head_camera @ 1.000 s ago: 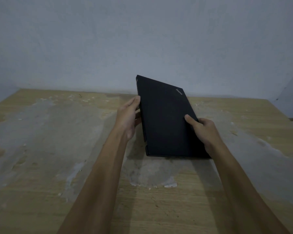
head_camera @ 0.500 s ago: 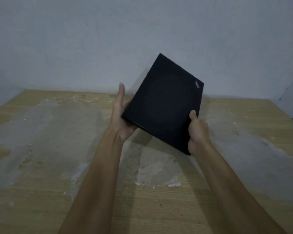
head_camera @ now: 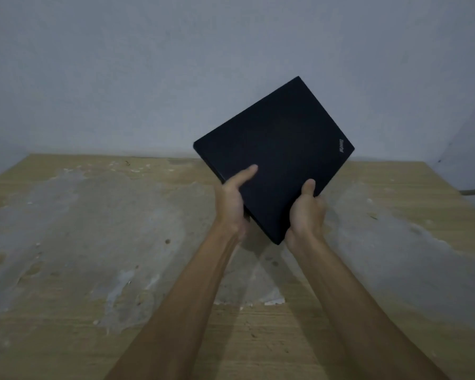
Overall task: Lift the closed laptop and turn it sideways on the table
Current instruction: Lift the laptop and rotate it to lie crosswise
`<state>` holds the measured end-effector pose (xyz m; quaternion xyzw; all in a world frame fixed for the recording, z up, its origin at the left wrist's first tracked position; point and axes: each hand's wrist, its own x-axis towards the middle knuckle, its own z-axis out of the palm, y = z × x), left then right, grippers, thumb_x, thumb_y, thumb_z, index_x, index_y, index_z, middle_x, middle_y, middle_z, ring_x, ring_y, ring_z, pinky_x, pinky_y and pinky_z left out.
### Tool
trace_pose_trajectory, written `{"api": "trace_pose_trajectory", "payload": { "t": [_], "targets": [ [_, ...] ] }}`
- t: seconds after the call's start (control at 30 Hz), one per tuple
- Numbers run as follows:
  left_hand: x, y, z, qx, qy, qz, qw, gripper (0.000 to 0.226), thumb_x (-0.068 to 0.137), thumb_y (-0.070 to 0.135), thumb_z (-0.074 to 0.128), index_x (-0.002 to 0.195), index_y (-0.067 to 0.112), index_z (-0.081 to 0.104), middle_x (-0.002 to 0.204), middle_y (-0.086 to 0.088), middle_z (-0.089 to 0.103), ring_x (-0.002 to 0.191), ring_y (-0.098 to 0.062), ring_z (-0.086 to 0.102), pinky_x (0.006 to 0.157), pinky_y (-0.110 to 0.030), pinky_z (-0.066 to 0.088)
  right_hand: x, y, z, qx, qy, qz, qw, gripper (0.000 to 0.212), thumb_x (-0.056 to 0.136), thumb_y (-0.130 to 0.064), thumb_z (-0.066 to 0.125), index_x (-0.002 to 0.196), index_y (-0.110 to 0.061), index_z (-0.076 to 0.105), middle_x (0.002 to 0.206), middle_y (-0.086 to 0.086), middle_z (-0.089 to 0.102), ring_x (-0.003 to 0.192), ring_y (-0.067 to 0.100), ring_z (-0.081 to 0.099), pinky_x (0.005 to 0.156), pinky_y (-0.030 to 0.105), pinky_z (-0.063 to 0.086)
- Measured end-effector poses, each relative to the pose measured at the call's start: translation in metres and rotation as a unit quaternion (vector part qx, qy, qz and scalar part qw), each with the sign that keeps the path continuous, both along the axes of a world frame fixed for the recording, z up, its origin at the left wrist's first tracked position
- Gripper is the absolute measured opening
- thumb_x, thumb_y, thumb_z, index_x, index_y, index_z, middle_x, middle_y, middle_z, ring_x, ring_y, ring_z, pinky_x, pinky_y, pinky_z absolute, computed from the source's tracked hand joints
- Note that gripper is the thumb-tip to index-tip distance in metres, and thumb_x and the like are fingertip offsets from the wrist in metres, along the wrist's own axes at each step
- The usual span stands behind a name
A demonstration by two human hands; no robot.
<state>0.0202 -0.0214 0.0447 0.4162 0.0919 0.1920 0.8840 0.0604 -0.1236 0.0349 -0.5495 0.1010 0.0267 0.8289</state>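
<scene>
- Head view: a closed black laptop [head_camera: 274, 157] is held up off the wooden table [head_camera: 66, 242], tilted like a diamond, one corner pointing up against the grey wall [head_camera: 176, 64] and one corner pointing down between the wrists.
- The lid faces the camera; a small pale logo [head_camera: 341, 145] sits near the right-hand corner, its lettering too small to read.
- The left hand [head_camera: 232, 200] grips the lower-left edge, thumb laid flat on the lid, the other fingers hidden behind the laptop.
- The right hand [head_camera: 306, 212] grips the lower-right edge close to the bottom corner, thumb pressed on the lid, fingers wrapped behind.
- Both bare forearms reach in from the bottom of the frame.
- The tabletop below is worn, with broad grey patches [head_camera: 137, 215] and pale chipped spots; the laptop's shadow falls on it under the hands.
</scene>
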Motion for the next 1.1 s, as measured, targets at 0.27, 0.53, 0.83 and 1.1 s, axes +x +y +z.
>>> {"api": "trace_pose_trajectory", "payload": {
  "t": [0.27, 0.53, 0.83, 1.1],
  "targets": [
    [-0.021, 0.066, -0.001, -0.043, -0.011, 0.061, 0.997, 0.03, 0.088, 0.021, 0.063, 0.113, 0.009, 0.073, 0.107, -0.012, 0.08, 0.089, -0.029, 0.078, 0.079, -0.044, 0.063, 0.008, -0.005, 0.006, -0.095, -0.089, 0.133, 0.983, 0.028, 0.103, -0.034, 0.059, 0.12, -0.013, 0.064, 0.103, 0.008, 0.074, 0.06, 0.012, 0.068, 0.055, 0.029, 0.056],
    [-0.054, 0.124, -0.004, -0.026, -0.014, -0.016, 0.999, 0.038, 0.086, 0.022, 0.063, 0.119, 0.006, 0.074, 0.118, -0.016, 0.075, 0.099, -0.035, 0.074, 0.085, -0.05, 0.061, 0.038, -0.033, -0.004, -0.126, -0.084, 0.057, 0.987, 0.062, 0.088, -0.032, 0.078, 0.14, -0.018, 0.045, 0.121, 0.001, 0.063, 0.098, 0.012, 0.068, 0.077, 0.03, 0.057],
    [-0.056, 0.127, 0.0, 0.057, 0.109, -0.094, 0.988, 0.033, 0.088, 0.029, 0.065, 0.102, 0.006, 0.084, 0.108, -0.015, 0.08, 0.09, -0.031, 0.079, 0.073, -0.043, 0.064, 0.054, -0.055, -0.012, -0.262, -0.168, 0.128, 0.942, 0.036, 0.084, -0.051, 0.077, 0.109, -0.025, 0.072, 0.108, -0.006, 0.077, 0.097, 0.015, 0.075, 0.083, 0.037, 0.061],
    [-0.043, 0.134, -0.002, 0.211, 0.146, 0.012, 0.967, 0.036, 0.089, 0.037, 0.077, 0.115, 0.012, 0.077, 0.105, -0.009, 0.082, 0.09, -0.029, 0.08, 0.062, -0.035, 0.063, 0.058, -0.051, -0.015, -0.122, -0.099, 0.093, 0.983, 0.022, 0.09, -0.032, 0.078, 0.103, -0.015, 0.071, 0.078, -0.011, 0.081, 0.075, 0.009, 0.078, 0.061, 0.024, 0.06]
  ]
}}
